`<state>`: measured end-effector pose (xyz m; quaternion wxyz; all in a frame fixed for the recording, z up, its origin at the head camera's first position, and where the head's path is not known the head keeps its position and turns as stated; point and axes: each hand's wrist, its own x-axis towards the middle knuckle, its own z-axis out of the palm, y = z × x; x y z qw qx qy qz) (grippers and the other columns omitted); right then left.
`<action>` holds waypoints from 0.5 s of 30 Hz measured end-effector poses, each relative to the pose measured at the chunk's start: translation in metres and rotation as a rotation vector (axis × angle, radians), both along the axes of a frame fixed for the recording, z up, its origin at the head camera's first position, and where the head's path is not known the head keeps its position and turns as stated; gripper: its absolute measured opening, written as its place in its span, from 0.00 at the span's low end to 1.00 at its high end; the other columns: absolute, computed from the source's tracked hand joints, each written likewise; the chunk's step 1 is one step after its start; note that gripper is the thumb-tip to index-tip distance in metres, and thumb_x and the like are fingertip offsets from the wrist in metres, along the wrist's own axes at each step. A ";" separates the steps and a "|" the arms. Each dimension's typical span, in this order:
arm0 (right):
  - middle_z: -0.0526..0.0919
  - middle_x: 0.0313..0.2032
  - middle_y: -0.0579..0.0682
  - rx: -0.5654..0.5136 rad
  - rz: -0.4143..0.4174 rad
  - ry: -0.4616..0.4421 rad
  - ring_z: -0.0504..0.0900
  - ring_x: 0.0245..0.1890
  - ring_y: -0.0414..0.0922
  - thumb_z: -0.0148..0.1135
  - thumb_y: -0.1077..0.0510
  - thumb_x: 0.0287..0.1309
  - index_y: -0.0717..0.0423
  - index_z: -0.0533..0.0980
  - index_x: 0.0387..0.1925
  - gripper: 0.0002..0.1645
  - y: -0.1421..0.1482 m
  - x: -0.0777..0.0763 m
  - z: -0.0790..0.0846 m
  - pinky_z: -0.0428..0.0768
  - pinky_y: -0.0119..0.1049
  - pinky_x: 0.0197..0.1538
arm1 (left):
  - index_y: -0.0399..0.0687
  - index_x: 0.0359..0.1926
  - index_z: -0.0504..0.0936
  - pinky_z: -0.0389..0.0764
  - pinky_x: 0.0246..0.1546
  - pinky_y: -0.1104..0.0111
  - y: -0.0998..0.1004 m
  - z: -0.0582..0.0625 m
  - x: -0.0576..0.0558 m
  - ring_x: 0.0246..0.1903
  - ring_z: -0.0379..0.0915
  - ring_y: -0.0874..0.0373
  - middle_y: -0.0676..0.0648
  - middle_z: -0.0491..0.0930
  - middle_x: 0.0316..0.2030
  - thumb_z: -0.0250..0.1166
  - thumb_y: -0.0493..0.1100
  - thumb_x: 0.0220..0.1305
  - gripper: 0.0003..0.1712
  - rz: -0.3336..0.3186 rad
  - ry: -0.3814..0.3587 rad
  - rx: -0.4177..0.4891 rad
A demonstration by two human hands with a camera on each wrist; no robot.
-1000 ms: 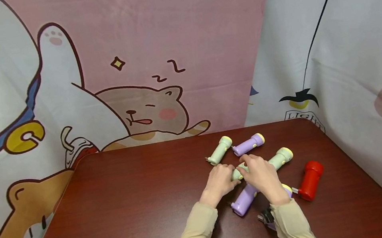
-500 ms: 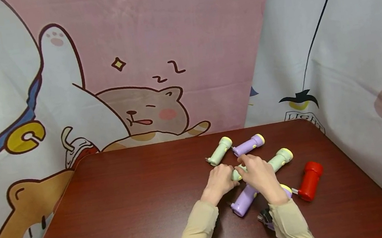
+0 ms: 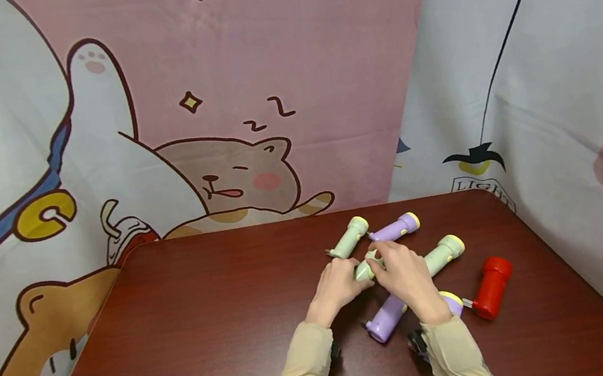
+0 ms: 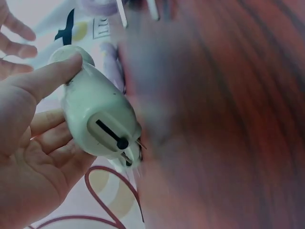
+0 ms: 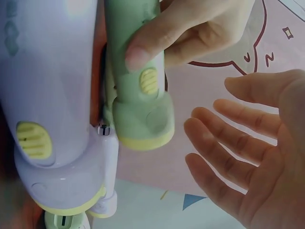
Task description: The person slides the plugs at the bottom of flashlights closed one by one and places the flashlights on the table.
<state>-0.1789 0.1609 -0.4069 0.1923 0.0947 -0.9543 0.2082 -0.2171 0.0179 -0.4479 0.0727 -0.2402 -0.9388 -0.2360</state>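
Observation:
My left hand (image 3: 338,285) grips a pale green flashlight (image 3: 365,270) with a yellow ring at its head. In the left wrist view, my thumb lies along that flashlight (image 4: 97,102); two thin metal prongs and a black slot show at its tail end. The yellow switch (image 5: 148,81) shows in the right wrist view, just past my left thumb. My right hand (image 3: 404,271) is beside the flashlight's head, its fingers (image 5: 228,157) spread and apart from it in the right wrist view. A larger purple flashlight (image 3: 387,318) lies below my right hand, which partly hides it.
On the brown table (image 3: 211,327), a small green flashlight (image 3: 349,239) and a small purple flashlight (image 3: 395,228) lie at the back. A larger green one (image 3: 443,253) and a red one (image 3: 493,287) lie right. Another purple flashlight (image 3: 452,303) is mostly hidden by my right forearm.
Between half a second ago and now, my left hand has shifted slightly left with the green flashlight. My right hand has moved slightly left and away from me. The other flashlights stay put.

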 end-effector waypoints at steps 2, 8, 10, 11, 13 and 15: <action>0.83 0.31 0.48 -0.007 0.003 0.009 0.79 0.23 0.45 0.65 0.58 0.53 0.54 0.79 0.38 0.10 -0.001 0.000 0.002 0.73 0.41 0.23 | 0.47 0.32 0.84 0.65 0.18 0.73 -0.005 0.002 0.000 0.18 0.66 0.63 0.54 0.77 0.20 0.75 0.53 0.47 0.17 0.010 -0.002 0.034; 0.82 0.30 0.47 -0.013 0.026 0.029 0.79 0.23 0.46 0.65 0.58 0.53 0.54 0.79 0.37 0.09 -0.006 0.001 0.004 0.74 0.42 0.25 | 0.44 0.38 0.85 0.70 0.21 0.74 -0.024 0.007 0.001 0.21 0.71 0.61 0.48 0.83 0.27 0.73 0.51 0.51 0.18 0.043 -0.023 0.190; 0.82 0.30 0.47 -0.018 0.034 0.039 0.79 0.23 0.45 0.66 0.58 0.53 0.54 0.79 0.36 0.08 -0.007 0.001 0.004 0.74 0.41 0.24 | 0.42 0.42 0.85 0.74 0.26 0.73 -0.030 0.009 0.002 0.26 0.75 0.59 0.45 0.85 0.32 0.72 0.51 0.52 0.20 0.064 -0.039 0.261; 0.83 0.31 0.47 -0.021 0.037 0.044 0.79 0.23 0.45 0.66 0.58 0.52 0.54 0.79 0.36 0.08 -0.008 0.001 0.004 0.74 0.41 0.24 | 0.40 0.43 0.84 0.76 0.28 0.72 -0.033 0.009 0.002 0.28 0.77 0.58 0.43 0.86 0.35 0.72 0.50 0.52 0.21 0.074 -0.047 0.297; 0.83 0.32 0.47 -0.025 0.044 0.051 0.79 0.23 0.45 0.66 0.58 0.53 0.53 0.79 0.37 0.08 -0.010 0.001 0.003 0.74 0.41 0.24 | 0.39 0.45 0.84 0.78 0.32 0.71 -0.038 0.011 0.002 0.32 0.80 0.57 0.42 0.86 0.38 0.71 0.50 0.53 0.23 0.095 -0.068 0.364; 0.84 0.33 0.47 -0.030 0.046 0.058 0.80 0.24 0.46 0.67 0.57 0.53 0.53 0.79 0.37 0.09 -0.013 0.001 0.003 0.75 0.41 0.25 | 0.37 0.45 0.83 0.80 0.32 0.70 -0.042 0.012 0.003 0.33 0.81 0.56 0.42 0.86 0.39 0.71 0.49 0.54 0.23 0.109 -0.091 0.429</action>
